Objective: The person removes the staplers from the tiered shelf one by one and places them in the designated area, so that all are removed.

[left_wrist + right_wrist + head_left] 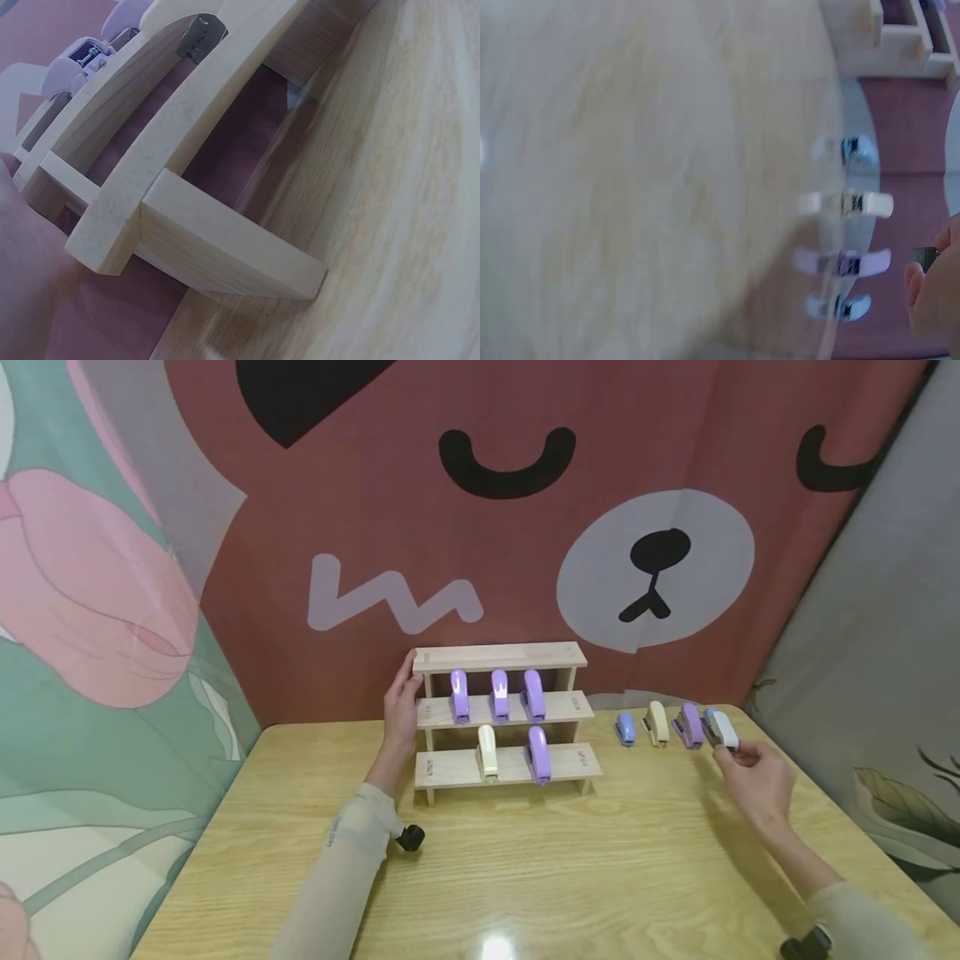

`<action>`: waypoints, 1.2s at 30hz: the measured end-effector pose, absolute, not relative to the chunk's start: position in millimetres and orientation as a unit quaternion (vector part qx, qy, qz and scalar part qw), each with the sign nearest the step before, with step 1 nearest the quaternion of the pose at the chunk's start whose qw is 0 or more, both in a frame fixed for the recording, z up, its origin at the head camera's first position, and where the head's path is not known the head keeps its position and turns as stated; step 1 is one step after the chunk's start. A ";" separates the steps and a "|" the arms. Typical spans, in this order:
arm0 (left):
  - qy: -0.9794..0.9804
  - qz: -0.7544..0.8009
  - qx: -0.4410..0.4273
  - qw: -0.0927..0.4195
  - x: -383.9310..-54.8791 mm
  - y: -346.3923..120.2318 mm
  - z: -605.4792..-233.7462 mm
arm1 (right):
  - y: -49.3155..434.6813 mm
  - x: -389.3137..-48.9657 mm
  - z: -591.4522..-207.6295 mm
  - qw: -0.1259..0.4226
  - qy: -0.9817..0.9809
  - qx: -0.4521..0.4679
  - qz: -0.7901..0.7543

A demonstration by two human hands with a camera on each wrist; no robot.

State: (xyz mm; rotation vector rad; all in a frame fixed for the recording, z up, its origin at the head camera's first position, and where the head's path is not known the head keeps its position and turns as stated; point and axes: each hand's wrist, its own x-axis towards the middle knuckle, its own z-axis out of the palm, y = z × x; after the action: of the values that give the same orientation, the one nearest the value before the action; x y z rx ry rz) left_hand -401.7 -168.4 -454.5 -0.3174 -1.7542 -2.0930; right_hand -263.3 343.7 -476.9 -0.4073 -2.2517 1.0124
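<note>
A three-tier wooden display rack (498,657) stands on the table with my left hand (401,706) holding its left end near the upper tiers. Three purple staplers (499,695) sit on its middle tier. The bottom tier carries a cream stapler (487,752) and a purple stapler (537,753). Over at the right, my right hand (757,781) pinches a pale blue-white stapler (723,728). In the right wrist view, only a dark end of the held stapler (924,259) shows between the fingers.
Beside the rack a blue mini stapler (626,729), a cream stapler (656,724) and a purple stapler (689,726) stand in a row. Another blue stapler (707,718) is partly hidden behind the held one. A bear-print curtain (517,560) hangs behind the wooden table (525,868).
</note>
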 end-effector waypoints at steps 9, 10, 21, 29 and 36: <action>-0.620 -0.756 -0.110 0.178 -402.7 -170.7 -453.1 | 376.7 -268.2 -494.1 0.280 -0.882 -0.162 0.343; -0.620 -0.757 -0.109 0.175 -403.0 -170.6 -453.1 | 379.9 -267.9 -495.5 0.274 -0.884 -0.165 0.340; -0.622 -0.758 -0.104 0.169 -404.1 -171.2 -454.0 | 400.7 -266.2 -504.6 0.229 -0.905 -0.158 0.322; -0.619 -0.755 -0.115 0.185 -401.2 -168.2 -454.9 | 404.4 -268.1 -508.1 0.232 -0.913 -0.137 0.306; -0.623 -0.749 -0.109 0.196 -400.0 -166.9 -454.3 | 407.5 -265.4 -506.9 0.212 -0.921 -0.128 0.301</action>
State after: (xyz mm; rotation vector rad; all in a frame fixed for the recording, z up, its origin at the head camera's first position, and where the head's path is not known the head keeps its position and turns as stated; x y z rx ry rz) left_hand -400.0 -166.9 -454.3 -0.3041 -1.7464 -2.0988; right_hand -265.4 407.5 -506.9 -0.3557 -2.5585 0.8367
